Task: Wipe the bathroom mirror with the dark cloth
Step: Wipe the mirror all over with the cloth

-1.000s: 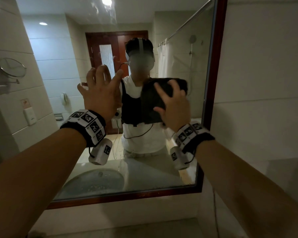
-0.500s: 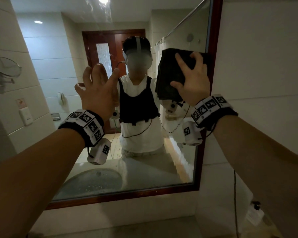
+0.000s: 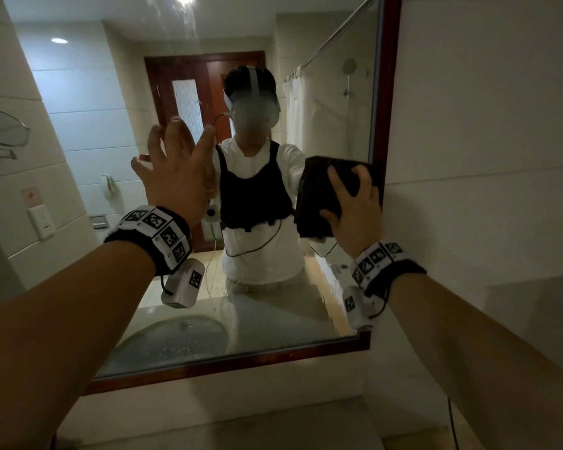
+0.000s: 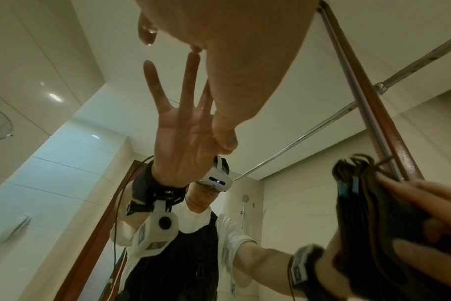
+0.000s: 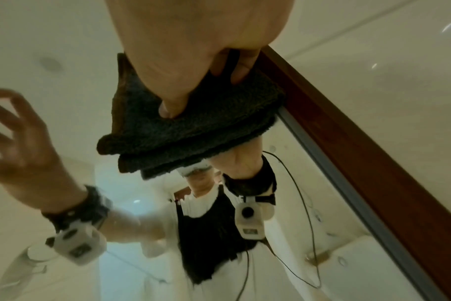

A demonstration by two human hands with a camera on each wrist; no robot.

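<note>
The wood-framed bathroom mirror (image 3: 333, 92) fills the head view and reflects a person. My right hand (image 3: 355, 206) presses the folded dark cloth (image 3: 316, 203) flat on the glass, right against the mirror's right frame (image 3: 387, 108) at mid height. In the right wrist view the thumb and bent fingertips of my right hand (image 5: 180, 40) dig into the dark cloth (image 5: 193, 126). My left hand (image 3: 176, 170) is open with its fingers spread, fingertips on the glass left of centre. The left wrist view shows my left hand (image 4: 232, 61) meeting its reflection, with the dark cloth (image 4: 368, 203) at the right.
A tiled wall (image 3: 485, 157) runs right of the frame. A round wall mirror (image 3: 4, 131) and a switch plate (image 3: 41, 222) hang on the left wall. A pale countertop (image 3: 241, 427) lies below the mirror, with a cable (image 3: 452, 423) at its right.
My right hand swept the cloth from the middle of the glass up to the upper right, then down along the right frame. My left hand stayed on the glass.
</note>
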